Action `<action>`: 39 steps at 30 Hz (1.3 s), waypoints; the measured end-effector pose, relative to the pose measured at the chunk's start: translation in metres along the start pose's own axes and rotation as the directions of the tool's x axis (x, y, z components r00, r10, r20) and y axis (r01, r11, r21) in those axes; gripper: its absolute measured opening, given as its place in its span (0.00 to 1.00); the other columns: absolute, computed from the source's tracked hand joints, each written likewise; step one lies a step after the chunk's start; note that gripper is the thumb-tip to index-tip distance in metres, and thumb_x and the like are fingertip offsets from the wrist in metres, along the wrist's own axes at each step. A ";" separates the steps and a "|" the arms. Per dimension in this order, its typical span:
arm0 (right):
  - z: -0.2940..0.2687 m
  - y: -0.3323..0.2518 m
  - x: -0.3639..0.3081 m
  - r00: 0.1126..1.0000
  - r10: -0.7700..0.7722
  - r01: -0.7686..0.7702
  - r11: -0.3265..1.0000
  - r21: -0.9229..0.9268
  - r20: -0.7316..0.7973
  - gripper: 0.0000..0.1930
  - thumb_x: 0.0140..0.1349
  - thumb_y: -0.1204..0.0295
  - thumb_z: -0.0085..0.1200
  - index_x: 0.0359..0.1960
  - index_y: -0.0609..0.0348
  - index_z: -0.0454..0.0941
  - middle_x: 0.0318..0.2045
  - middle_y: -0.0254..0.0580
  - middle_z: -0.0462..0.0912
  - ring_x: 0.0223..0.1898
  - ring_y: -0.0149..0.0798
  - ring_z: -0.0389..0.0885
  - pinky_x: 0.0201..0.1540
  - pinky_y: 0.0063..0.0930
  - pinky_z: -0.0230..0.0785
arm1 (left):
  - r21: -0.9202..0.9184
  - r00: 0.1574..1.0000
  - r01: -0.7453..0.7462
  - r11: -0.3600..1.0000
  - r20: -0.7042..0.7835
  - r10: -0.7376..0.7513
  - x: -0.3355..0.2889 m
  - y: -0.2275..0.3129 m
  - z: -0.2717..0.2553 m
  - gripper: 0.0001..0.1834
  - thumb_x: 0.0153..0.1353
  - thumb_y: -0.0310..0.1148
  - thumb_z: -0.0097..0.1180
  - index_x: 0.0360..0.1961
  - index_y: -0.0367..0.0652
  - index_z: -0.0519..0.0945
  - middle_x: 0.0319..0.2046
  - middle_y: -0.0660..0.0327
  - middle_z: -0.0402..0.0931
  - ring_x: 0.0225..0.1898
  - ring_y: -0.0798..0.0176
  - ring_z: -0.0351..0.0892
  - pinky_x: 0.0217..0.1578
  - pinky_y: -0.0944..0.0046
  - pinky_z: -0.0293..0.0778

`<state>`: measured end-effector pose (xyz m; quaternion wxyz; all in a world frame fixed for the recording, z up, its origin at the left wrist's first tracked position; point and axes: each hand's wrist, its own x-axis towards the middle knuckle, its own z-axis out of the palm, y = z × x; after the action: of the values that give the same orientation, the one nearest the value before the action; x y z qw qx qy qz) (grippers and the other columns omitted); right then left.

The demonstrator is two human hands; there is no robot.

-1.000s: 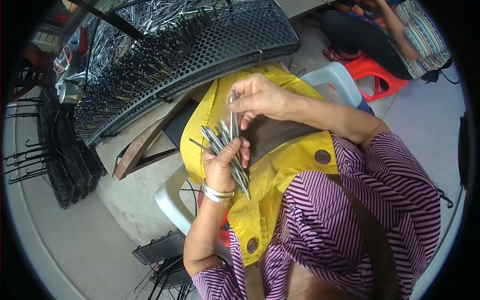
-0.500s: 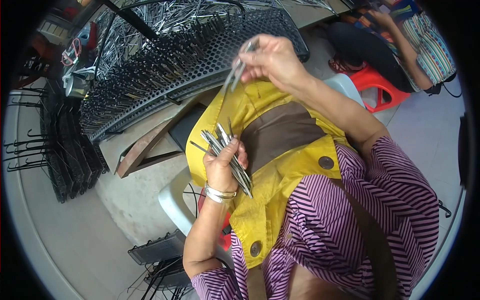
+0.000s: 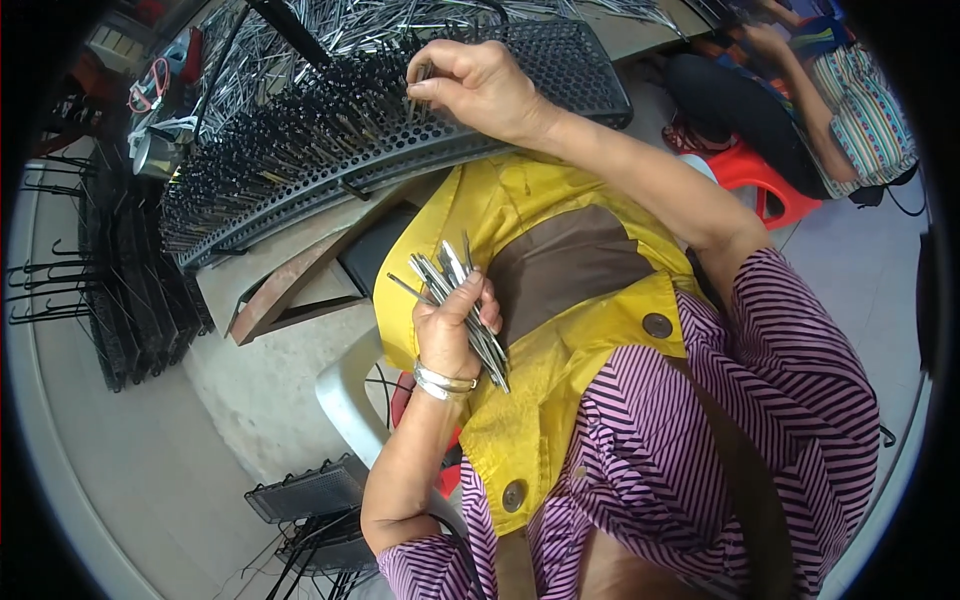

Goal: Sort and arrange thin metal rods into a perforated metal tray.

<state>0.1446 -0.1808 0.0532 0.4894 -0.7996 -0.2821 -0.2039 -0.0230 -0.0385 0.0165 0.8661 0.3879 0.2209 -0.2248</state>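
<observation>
Over my yellow apron [image 3: 560, 350], my left hand [image 3: 450, 330] is closed around a bundle of thin silver metal rods [image 3: 490, 352]. Their ends fan out above and below the fist. My right hand [image 3: 485, 95] reaches over a black perforated rack [image 3: 560, 75], fingertips pinched on a thin metal rod [image 3: 424, 75], mostly hidden by the fingers, at the edge of the filled rows. Many dark-tipped rods [image 3: 290, 150] stand upright in the rack's holes to the left of that hand. At the rack's right end the holes hold nothing.
A pile of loose metal rods [image 3: 370, 18] lies behind the rack on the table. Black racks with hooks [image 3: 125, 290] stand at the left, and more [image 3: 310, 490] lie low in front. At the far right another person sits near a red stool [image 3: 770, 185].
My right hand has moved left and away from me, from above the apron to the rack, carrying the rod. The left hand and its bundle have barely moved.
</observation>
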 end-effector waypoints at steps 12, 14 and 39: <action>0.010 -0.014 0.015 0.991 0.015 0.029 0.943 -0.331 0.130 0.07 0.48 0.71 0.51 0.23 0.63 0.72 0.18 0.52 0.75 0.25 0.52 0.76 0.31 0.41 0.68 | 0.010 1.000 0.025 1.000 -0.008 -0.024 0.001 0.000 -0.003 0.06 0.51 0.25 0.52 0.30 0.37 0.70 0.19 0.60 0.69 0.14 0.67 0.65 0.14 0.70 0.62; 0.005 -0.017 0.014 0.992 0.009 0.034 0.942 -0.335 0.124 0.07 0.48 0.71 0.51 0.24 0.63 0.73 0.18 0.52 0.75 0.25 0.51 0.77 0.31 0.41 0.69 | 0.018 1.000 0.026 1.000 -0.006 -0.026 0.002 0.001 -0.002 0.06 0.51 0.25 0.53 0.30 0.38 0.70 0.19 0.60 0.69 0.14 0.67 0.65 0.14 0.70 0.62; -0.022 -0.048 -0.087 0.560 0.578 -0.815 0.258 0.518 0.594 0.05 0.54 0.78 0.50 0.30 0.70 0.71 0.23 0.46 0.77 0.21 0.33 0.77 0.22 0.20 0.73 | 0.154 0.996 -0.049 0.987 0.080 0.036 -0.006 0.002 0.005 0.07 0.51 0.22 0.51 0.33 0.33 0.70 0.24 0.52 0.75 0.18 0.64 0.72 0.15 0.70 0.68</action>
<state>0.0463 -0.2050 0.0425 0.7636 -0.5762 -0.0178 0.2909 -0.0256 -0.0402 0.0237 0.8455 0.4503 0.1609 -0.2376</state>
